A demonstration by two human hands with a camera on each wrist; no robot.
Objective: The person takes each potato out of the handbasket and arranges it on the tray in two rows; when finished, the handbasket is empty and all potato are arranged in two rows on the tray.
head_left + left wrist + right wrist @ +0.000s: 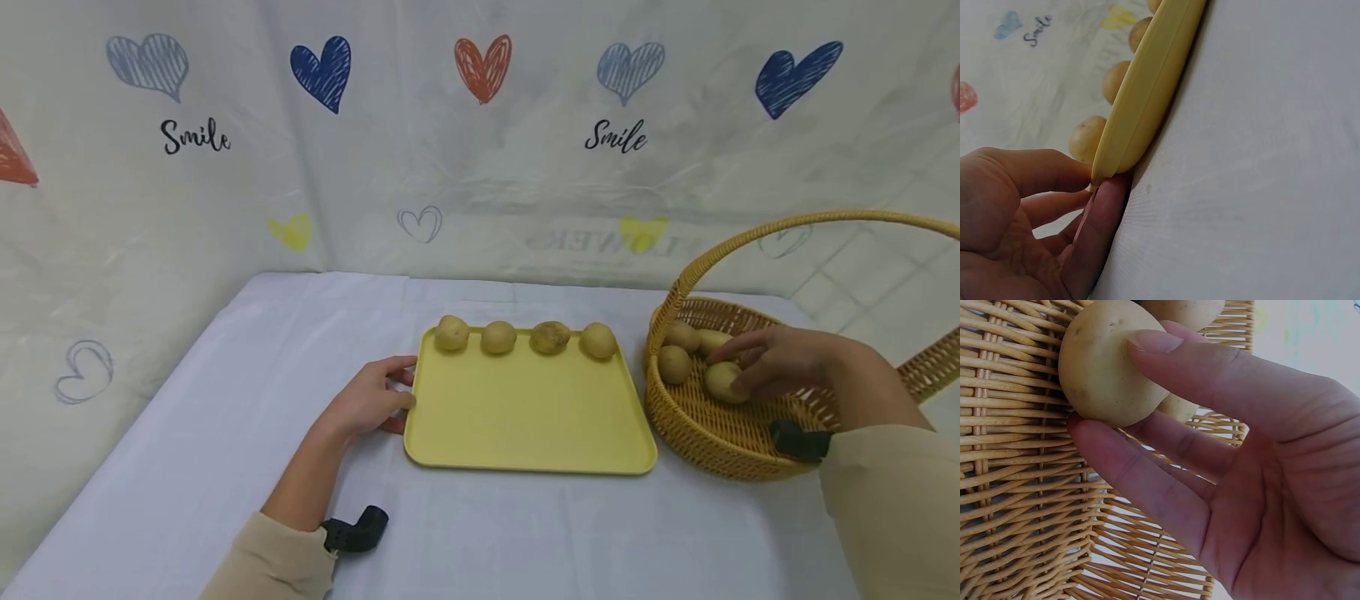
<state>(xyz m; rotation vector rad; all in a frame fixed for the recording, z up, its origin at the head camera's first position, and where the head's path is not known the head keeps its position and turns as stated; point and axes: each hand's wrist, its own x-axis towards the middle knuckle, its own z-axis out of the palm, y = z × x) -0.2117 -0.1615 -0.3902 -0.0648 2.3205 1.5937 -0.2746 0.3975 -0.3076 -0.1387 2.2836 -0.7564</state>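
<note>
My left hand [372,399] pinches the left rim of a yellow tray [525,417], thumb and fingers meeting at the edge in the left wrist view. Along the tray's far edge sits a row of several potatoes [498,337]. Inside a wicker basket [708,442] on the right, my right hand [791,360] holds a round, pale potato [1107,369]. The right wrist view shows the thumb on one side of it and fingers around the other. More potatoes [674,364] lie beside it at the basket's left, partly hidden by the hand.
A tall arched handle [795,221] rises over the basket. White cloth [480,533] covers the table, and a backdrop [420,158] printed with hearts and "Smile" hangs behind it. Dark wrist devices [356,531] are worn on both forearms.
</note>
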